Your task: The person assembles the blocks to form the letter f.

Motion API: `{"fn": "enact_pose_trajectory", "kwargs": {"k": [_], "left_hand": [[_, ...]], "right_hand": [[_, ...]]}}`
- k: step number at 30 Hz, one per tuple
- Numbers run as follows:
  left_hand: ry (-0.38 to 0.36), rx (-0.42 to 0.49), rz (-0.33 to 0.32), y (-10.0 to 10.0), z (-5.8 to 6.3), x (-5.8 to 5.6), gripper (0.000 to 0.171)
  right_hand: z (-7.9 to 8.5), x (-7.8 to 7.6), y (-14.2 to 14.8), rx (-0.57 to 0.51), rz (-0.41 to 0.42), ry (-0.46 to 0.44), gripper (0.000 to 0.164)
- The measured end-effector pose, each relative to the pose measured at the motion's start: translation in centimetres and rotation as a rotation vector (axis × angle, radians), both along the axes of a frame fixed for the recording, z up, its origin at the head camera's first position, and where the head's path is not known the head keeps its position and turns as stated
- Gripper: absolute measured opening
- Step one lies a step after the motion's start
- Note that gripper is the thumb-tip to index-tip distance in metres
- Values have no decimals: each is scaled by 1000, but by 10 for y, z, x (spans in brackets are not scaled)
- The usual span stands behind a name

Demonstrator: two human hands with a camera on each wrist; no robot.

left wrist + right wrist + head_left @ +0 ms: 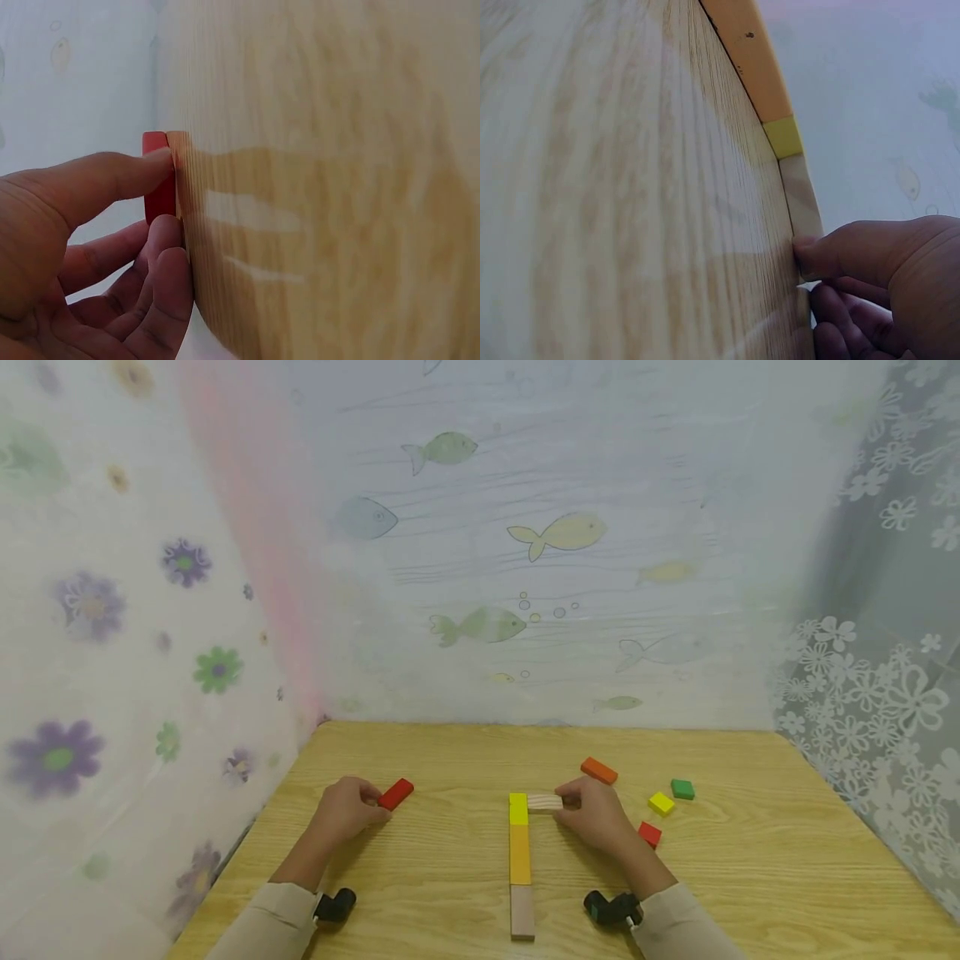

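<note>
Head view alone shows both — left grip [345,811] pinching red bar [397,793], right grip [596,814] pinching pale bar [543,802].

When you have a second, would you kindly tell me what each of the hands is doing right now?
Left hand: closed, holding the long red block.
Right hand: closed, holding the pale block beside the row's yellow block.

I observe soft, diffuse, moderately dim light. The pale, fish-printed backdrop [465,568] looks hazy; a faint shadow lies under the bare left hand [345,810]. Left wrist view: whitish glare streaks the blurred, yellow wood-grain tabletop [360,225].
</note>
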State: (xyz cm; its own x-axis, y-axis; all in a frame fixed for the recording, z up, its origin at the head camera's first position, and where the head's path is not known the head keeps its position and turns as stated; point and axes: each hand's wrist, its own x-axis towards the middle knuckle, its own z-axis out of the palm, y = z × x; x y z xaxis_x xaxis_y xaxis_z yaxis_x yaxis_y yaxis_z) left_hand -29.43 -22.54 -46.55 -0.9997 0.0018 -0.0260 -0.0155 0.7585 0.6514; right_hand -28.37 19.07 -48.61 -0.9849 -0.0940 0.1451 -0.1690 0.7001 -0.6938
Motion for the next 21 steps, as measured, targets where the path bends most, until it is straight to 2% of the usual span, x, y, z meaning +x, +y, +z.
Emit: {"fn": "enact_pose_trajectory", "kwargs": {"k": [6,13,21], "left_hand": [[-21,18,1,1,0,-2,38],[-6,15,-10,3,-2,-6,32],[-22,74,-11,10,3,-7,34]], "right_hand": [[0,0,0,1,-1,-1,33],[0,1,0,-3,0,-10,33],[2,3,-1,-20,9,-10,34]]}}
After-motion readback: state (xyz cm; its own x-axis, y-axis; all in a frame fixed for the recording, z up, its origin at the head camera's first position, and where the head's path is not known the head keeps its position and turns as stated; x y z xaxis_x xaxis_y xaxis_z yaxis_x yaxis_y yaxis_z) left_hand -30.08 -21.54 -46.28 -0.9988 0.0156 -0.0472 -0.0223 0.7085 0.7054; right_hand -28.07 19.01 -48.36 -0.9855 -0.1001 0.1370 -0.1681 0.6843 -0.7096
